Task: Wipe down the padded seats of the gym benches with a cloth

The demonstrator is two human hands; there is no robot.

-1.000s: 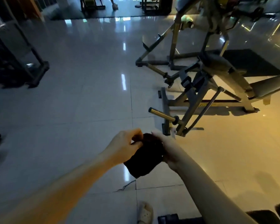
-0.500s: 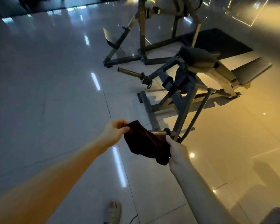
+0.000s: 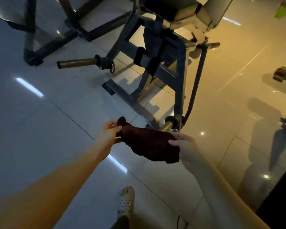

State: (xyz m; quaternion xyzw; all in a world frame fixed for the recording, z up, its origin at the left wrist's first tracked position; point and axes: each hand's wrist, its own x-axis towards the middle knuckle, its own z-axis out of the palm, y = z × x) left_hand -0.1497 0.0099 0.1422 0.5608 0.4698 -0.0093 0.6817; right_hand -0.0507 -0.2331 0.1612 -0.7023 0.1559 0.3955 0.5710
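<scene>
The person's 2 bare arms reach forward over a glossy tiled floor (image 3: 40,113). Between them hangs a dark reddish-brown cloth (image 3: 149,144), stretched loosely from one hand to the other and sagging at its lower right corner.

The left hand (image 3: 111,131) is closed on the cloth's left end, pinching a bunched knot of fabric between thumb and curled fingers; a small tuft sticks up above the thumb. The right hand (image 3: 186,146) grips the right edge, thumb laid on top of the fabric and the other fingers wrapped behind it.

The cloth is in the air, touching nothing but the hands. Just beyond it stands the base of a gym bench (image 3: 157,66), a dark steel frame with angled legs. A brass-coloured weight peg (image 3: 168,125) at the foot of the frame pokes out just behind the cloth's upper edge; whether the 2 touch I cannot tell. A second weight peg (image 3: 78,62) juts out to the left, higher up the frame.

The bench's padded seat (image 3: 165,9) sits at the top edge of the view, dark and partly cut off, well apart from the cloth.

Below the arms, one foot in a pale perforated clog (image 3: 126,200) stands on the tiles. At the far right, part of another machine (image 3: 284,75) shows, and shadows fall across the amber-lit floor beneath it.
</scene>
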